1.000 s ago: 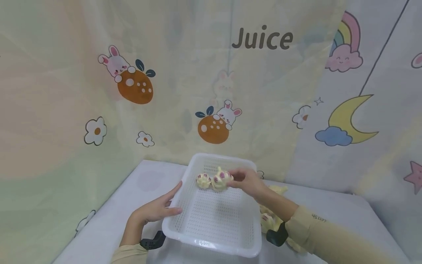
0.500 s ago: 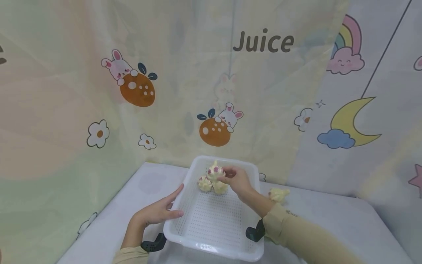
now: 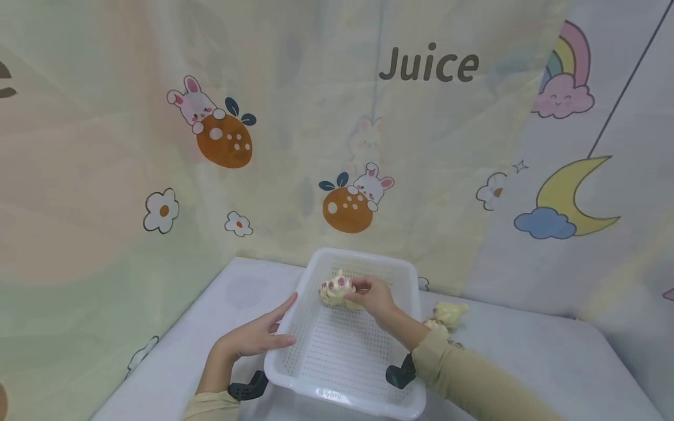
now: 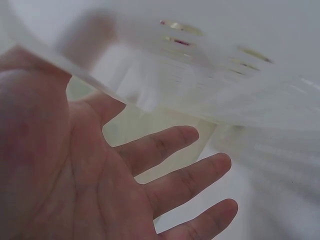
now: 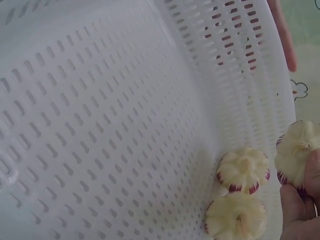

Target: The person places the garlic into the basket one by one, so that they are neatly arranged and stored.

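Observation:
My right hand (image 3: 376,301) pinches a pale garlic bulb (image 3: 337,286) with purple streaks above the far left part of a white perforated plastic basket (image 3: 342,394). In the right wrist view, thumb and fingers grip this bulb (image 5: 292,157), beside two other garlic bulbs, one (image 5: 243,170) nearer the basket's side wall and one (image 5: 236,217) touching it. My left hand (image 3: 250,336) rests against the basket's left rim, thumb and index finger at the edge. Its other fingers are spread and fairly straight below the rim in the left wrist view.
More garlic bulbs (image 3: 447,314) lie on the white table (image 3: 526,351) right of the basket, partly hidden by the right forearm. A printed cloth (image 3: 284,146) hangs behind the table. Dark devices (image 3: 401,371) sit at both wrists.
My right hand has moved left with the garlic bulb, raised it above the others, then lowered it slightly toward them. My left hand stays on the basket's rim.

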`<state>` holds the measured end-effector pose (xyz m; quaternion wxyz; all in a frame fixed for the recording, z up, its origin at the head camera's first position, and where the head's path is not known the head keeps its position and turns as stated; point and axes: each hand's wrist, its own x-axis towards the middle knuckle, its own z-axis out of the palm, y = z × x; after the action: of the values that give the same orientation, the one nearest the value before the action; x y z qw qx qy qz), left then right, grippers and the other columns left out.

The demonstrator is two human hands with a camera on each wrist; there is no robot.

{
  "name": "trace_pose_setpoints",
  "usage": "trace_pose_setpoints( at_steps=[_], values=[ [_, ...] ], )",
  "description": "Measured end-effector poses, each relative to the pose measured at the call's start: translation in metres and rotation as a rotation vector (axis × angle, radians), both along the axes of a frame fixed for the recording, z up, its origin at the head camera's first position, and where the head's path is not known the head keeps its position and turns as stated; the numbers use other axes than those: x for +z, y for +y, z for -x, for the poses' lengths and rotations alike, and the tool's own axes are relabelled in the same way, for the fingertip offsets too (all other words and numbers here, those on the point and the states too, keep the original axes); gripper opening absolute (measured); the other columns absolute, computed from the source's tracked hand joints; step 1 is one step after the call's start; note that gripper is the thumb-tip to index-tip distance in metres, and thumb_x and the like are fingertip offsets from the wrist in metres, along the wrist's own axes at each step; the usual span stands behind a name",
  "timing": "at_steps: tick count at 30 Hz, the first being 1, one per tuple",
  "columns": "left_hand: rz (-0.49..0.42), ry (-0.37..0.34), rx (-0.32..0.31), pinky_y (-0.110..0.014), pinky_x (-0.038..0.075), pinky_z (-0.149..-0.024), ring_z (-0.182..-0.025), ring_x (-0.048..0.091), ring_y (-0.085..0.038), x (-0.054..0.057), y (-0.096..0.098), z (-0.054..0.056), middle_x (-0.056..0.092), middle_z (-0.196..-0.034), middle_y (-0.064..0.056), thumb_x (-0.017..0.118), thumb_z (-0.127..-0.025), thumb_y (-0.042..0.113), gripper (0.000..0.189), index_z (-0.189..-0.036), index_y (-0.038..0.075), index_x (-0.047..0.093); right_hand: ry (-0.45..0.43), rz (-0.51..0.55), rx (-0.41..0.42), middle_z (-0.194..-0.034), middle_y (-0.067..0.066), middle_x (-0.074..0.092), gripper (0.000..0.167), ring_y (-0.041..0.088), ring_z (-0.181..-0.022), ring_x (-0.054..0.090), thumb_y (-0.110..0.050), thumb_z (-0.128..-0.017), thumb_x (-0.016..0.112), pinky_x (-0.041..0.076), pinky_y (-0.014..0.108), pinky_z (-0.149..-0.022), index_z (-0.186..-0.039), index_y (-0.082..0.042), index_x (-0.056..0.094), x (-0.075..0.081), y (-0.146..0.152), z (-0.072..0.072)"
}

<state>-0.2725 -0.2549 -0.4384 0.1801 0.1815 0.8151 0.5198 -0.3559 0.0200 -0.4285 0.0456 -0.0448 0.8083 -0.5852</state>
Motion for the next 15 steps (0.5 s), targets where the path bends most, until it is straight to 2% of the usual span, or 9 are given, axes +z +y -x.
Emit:
trace_pose_setpoints(
  at_steps=[5,15],
  values=[
    [0.005,0.010,0.005,-0.050,0.051,-0.088,-0.132,0.038,-0.048,0.0021,0.0004,-0.0001,0.021,-0.156,-0.018,0.069,-0.086,0.033,0.096,-0.154,0.026,0.002,0.013,-0.015,0.020,-0.105,0.010,0.066,0.033,0.019,-0.092,0.065,-0.006,-0.076,0.077,0.055,0.030,-0.079,-0.107,-0.004,0.066,-0.0001,-0.0022,-0.0025],
    [-0.012,-0.019,0.005,-0.047,0.054,-0.083,-0.127,0.047,-0.043,0.0024,0.0023,-0.0016,0.026,-0.154,-0.018,0.070,-0.085,0.034,0.097,-0.154,0.027,0.002,0.021,-0.102,0.048,-0.100,0.008,0.066,0.033,0.017,-0.089,0.065,-0.011,-0.074,0.080,0.055,0.030,-0.078,-0.103,-0.005,0.067,-0.0067,-0.0026,-0.0044]
  ],
)
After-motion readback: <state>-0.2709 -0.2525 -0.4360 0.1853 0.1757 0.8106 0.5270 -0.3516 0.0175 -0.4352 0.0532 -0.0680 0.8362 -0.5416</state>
